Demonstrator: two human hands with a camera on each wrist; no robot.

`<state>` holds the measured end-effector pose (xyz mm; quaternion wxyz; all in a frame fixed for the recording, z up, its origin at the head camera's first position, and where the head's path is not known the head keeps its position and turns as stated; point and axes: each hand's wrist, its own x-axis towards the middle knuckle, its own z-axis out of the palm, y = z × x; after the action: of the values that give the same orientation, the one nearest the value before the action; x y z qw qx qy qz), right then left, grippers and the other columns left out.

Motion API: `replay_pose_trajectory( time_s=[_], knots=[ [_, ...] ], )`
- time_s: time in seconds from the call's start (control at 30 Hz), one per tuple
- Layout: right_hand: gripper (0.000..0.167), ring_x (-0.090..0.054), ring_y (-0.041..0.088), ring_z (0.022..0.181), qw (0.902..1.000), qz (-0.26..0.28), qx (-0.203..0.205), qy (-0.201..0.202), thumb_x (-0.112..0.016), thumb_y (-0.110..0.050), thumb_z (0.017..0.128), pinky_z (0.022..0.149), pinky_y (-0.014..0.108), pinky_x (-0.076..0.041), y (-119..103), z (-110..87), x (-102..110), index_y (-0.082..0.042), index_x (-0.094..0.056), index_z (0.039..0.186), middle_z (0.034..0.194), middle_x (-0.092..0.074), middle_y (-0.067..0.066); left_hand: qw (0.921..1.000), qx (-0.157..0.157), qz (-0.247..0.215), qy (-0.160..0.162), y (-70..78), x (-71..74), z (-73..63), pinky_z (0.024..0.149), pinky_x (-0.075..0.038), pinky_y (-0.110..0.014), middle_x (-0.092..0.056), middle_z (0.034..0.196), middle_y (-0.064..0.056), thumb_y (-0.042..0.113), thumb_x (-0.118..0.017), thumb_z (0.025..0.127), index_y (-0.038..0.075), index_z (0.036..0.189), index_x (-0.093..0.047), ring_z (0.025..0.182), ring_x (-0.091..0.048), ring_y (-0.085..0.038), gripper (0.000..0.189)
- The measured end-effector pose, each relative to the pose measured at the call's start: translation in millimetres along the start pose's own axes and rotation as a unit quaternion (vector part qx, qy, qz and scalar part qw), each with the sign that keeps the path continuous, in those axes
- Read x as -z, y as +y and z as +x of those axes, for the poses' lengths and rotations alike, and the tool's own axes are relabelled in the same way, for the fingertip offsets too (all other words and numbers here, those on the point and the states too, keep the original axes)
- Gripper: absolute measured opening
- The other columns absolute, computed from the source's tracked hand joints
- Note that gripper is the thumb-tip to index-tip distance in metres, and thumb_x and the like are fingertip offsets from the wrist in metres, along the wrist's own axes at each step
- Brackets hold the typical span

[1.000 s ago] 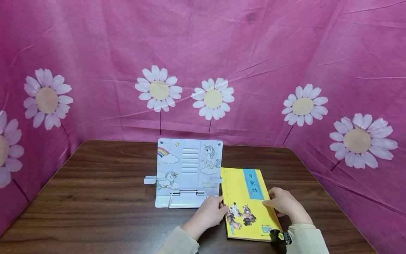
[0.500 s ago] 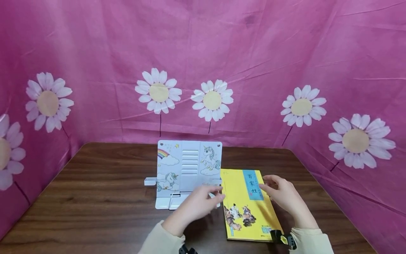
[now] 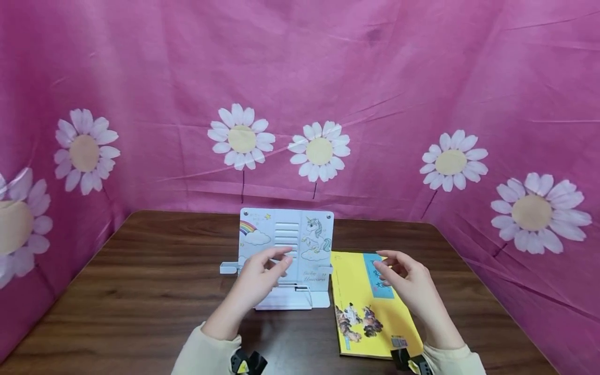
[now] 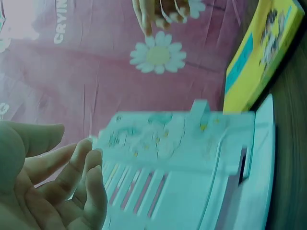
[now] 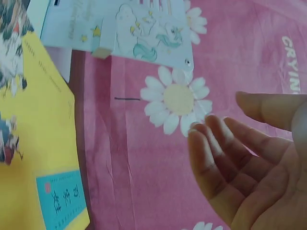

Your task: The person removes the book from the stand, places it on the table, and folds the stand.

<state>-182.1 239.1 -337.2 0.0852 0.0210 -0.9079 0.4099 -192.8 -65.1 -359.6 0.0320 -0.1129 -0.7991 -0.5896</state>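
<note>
A white book stand point(image 3: 286, 234) with unicorn and rainbow pictures stands upright on the table, slots down its middle and a wire holder at its foot. My left hand point(image 3: 258, 276) hovers in front of it, fingers loosely bent, holding nothing; it hides part of the panel. To the stand's right lies a yellow book point(image 3: 361, 323) with a blue title strip, flat and closed. Above its upper right part hangs my right hand point(image 3: 408, 278), fingers loosely curved and nothing in them. The right wrist view shows this hand point(image 5: 254, 167) apart from the book point(image 5: 38, 134).
The dark wooden table point(image 3: 140, 291) reaches back to a pink cloth point(image 3: 375, 62) printed with white daisies, which hangs behind and at both sides. A small side arm point(image 3: 228, 267) juts from the stand's left edge. Black bands sit on both wrists.
Both hands have let go of the yellow book and lifted off it. The left hand has moved left and up, in front of the stand; the right has risen slightly. The book stays put.
</note>
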Motion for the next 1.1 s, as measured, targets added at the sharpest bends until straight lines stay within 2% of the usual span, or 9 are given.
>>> replay_pose_trajectory(
  time_s=[0.17,0.37,0.57,0.73,0.83,0.93,1.1],
  knots=[
    [0.038,-0.069,0.013,0.077,0.9986,0.05,0.004,0.019,-0.064,-0.028,0.097,0.068,0.025,-0.057,-5,0.8,-4,-0.006,-0.063,0.128,0.096,-0.063,0.008,0.9986,0.007,0.014,0.051,-5.6,18.2,-0.3,0.061,-0.054,-0.026,-0.069,0.105,-0.009,0.021,-0.065,0.096,0.008,0.125,-0.068,0.08,-0.065,-0.019,0.032],
    [0.037,-0.068,0.004,0.078,0.9952,0.089,0.022,0.034,-0.064,-0.024,0.097,0.072,0.024,-0.058,-13,8.7,-12,-0.005,-0.061,0.129,0.098,-0.065,0.011,0.9933,0.007,0.055,0.102,-15.4,38.2,3.8,0.063,-0.047,-0.023,-0.07,0.105,-0.01,0.021,-0.063,0.097,0.009,0.125,-0.068,0.08,-0.058,-0.012,0.031],
    [0.038,-0.067,0.004,0.081,0.992,0.12,0.009,0.038,-0.066,-0.021,0.096,0.074,0.023,-0.058,-23,23.4,-30,-0.005,-0.06,0.13,0.107,-0.066,0.018,0.983,0.024,0.089,0.159,-28.5,54.1,7.6,0.073,-0.047,-0.024,-0.071,0.107,-0.012,0.023,-0.063,0.097,0.008,0.125,-0.067,0.086,-0.058,-0.016,0.033],
    [0.042,-0.065,0.012,0.09,0.9905,0.133,-0.012,0.033,-0.069,-0.021,0.094,0.077,0.032,-0.06,-25,35.0,-51,-0.005,-0.06,0.132,0.112,-0.067,0.018,0.9728,0.028,0.112,0.201,-38.0,63.4,10.0,0.077,-0.046,-0.022,-0.072,0.11,-0.012,0.02,-0.065,0.095,0.006,0.126,-0.066,0.091,-0.061,-0.018,0.034],
    [0.044,-0.067,0.021,0.094,0.9922,0.12,-0.017,0.029,-0.07,-0.021,0.092,0.078,0.035,-0.06,-23,40.6,-62,-0.003,-0.06,0.132,0.114,-0.067,0.018,0.9714,0.026,0.113,0.207,-41.7,65.8,11.2,0.078,-0.045,-0.022,-0.073,0.114,-0.012,0.02,-0.065,0.095,0.006,0.127,-0.066,0.095,-0.065,-0.02,0.035],
    [0.048,-0.068,0.029,0.101,0.9943,0.103,-0.022,0.014,-0.071,-0.02,0.091,0.078,0.035,-0.06,-21,45.8,-72,-0.002,-0.058,0.134,0.119,-0.067,0.019,0.973,0.034,0.111,0.2,-44.5,67.6,11.1,0.082,-0.046,-0.027,-0.072,0.118,-0.012,0.022,-0.064,0.097,0.006,0.129,-0.064,0.101,-0.066,-0.023,0.036],
    [0.054,-0.064,0.033,0.108,0.9982,0.045,-0.036,-0.017,-0.073,-0.022,0.089,0.078,0.037,-0.059,-19,48.1,-85,-0.002,-0.056,0.136,0.124,-0.066,0.017,0.9808,0.064,0.1,0.155,-49.2,68.9,11.5,0.098,-0.047,-0.043,-0.067,0.129,-0.014,0.024,-0.06,0.099,0.005,0.135,-0.059,0.119,-0.06,-0.029,0.041]
  ],
)
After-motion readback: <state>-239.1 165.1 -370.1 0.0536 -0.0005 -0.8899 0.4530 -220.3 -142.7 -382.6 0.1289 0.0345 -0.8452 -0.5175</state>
